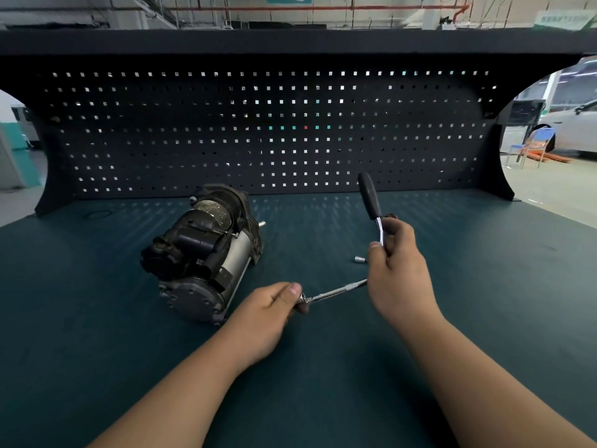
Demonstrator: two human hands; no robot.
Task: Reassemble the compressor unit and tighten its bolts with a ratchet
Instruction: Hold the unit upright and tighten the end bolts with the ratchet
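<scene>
Bench [452, 286] fills the lower frame. The compressor [203, 250] lies on it left of centre, long axis running from the near edge up toward the pegboard [258, 130]. The right hand [397, 273], right of centre, wraps the ratchet [370, 195] shank, black handle up. The left hand [268, 315], nearer the compressor, pinches one end of the extension [336, 291]. The other end passes behind the right hand, perhaps into the ratchet head. A socket [359, 259] lies just left of the right hand.
</scene>
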